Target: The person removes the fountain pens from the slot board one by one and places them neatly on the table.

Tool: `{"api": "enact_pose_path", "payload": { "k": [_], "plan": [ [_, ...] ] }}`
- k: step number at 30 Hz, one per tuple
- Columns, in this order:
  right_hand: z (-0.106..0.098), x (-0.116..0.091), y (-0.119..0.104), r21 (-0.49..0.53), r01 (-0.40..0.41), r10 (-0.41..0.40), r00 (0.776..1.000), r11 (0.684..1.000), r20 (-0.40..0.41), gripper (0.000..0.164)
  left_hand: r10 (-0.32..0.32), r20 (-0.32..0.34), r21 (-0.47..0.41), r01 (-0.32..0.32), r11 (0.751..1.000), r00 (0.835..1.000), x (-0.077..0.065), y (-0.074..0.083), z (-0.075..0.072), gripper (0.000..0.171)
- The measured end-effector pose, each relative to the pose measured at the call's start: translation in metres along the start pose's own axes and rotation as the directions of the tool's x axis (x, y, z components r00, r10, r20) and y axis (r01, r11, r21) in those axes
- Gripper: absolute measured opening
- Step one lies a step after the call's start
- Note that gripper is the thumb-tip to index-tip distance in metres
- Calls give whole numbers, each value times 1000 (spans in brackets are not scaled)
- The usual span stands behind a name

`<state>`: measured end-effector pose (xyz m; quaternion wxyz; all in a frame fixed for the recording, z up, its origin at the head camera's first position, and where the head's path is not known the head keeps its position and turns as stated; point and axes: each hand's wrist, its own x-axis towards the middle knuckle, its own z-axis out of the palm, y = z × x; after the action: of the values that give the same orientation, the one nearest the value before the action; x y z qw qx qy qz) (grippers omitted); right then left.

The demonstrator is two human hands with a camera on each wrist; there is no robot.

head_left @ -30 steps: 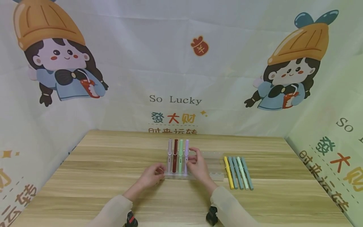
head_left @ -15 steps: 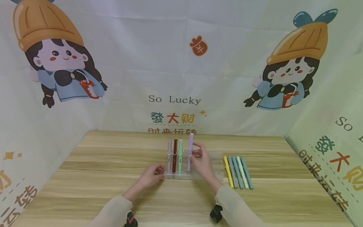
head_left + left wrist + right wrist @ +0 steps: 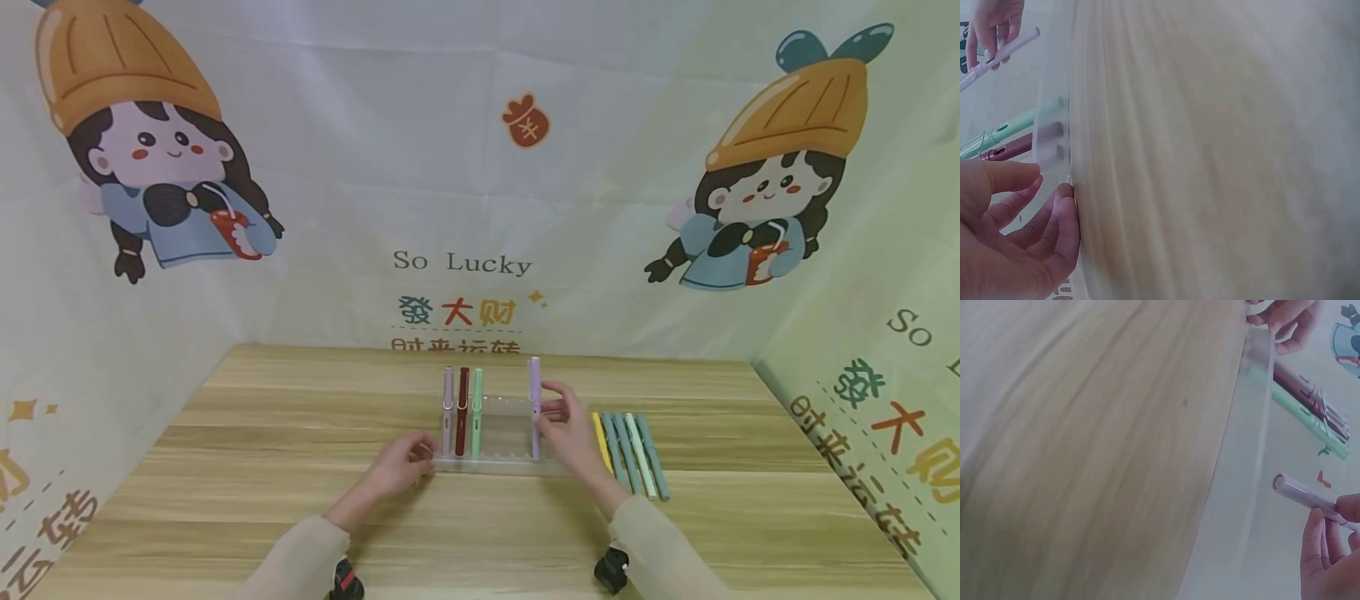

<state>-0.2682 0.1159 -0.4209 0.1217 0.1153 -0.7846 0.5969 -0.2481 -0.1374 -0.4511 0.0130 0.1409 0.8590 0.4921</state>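
My right hand [image 3: 570, 425] pinches a lilac pen [image 3: 535, 392] upright over the right half of a clear pen rack [image 3: 495, 467]. In the right wrist view the lower end of this pen [image 3: 1297, 492] shows apart from the rack's front wall [image 3: 1235, 506]. My left hand [image 3: 405, 462] holds the rack's left end; its curled fingers [image 3: 1066, 219] are right at the corner. Three pens stand in the rack's left part: a greyish-mauve pen [image 3: 448, 417], a dark red pen [image 3: 462, 417] and a mint green pen [image 3: 477, 417].
Right of the rack several pens lie side by side on the wooden table [image 3: 750, 467]: a yellow pen [image 3: 601, 437], a pale mint pen [image 3: 641, 458] and blue-grey pens [image 3: 654, 458]. A printed cloth [image 3: 337, 208] hangs behind the table.
My right hand has lifted the lilac pen from its place beside the mint green pen and carried it to the right along the rack. My left hand has stayed in place.
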Motion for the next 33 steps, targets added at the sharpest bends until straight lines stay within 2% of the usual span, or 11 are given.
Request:
{"api": "enact_pose_path", "payload": {
  "k": [5,7,11,17,22,25,33],
  "plan": [
    [-15,-8,-17,-24,-29,29,999,999,-15,45,-3,-2,1,3,1000,1000,1,-1,0,14],
    [-21,-8,-15,-44,-39,38,999,998,-19,45,-4,-4,5,4,1000,1000,1,-1,0,14],
    [-34,-5,6,-88,-42,41,999,995,-14,46,-3,-6,15,3,1000,1000,1,0,0,14],
    [-53,-9,12,-149,-40,41,999,988,4,46,-7,-5,9,7,1000,1000,1,0,0,12],
    [-69,-11,17,-96,-77,80,996,992,28,47,-7,-10,17,7,1000,1000,1,-1,0,12],
    [-77,-11,19,-69,-85,86,996,994,14,47,-4,-11,23,4,1000,1000,1,-1,0,12],
    [-100,-13,21,-109,-135,135,991,985,-9,48,-9,-6,10,9,1000,1000,1,0,0,12]
  ]
}}
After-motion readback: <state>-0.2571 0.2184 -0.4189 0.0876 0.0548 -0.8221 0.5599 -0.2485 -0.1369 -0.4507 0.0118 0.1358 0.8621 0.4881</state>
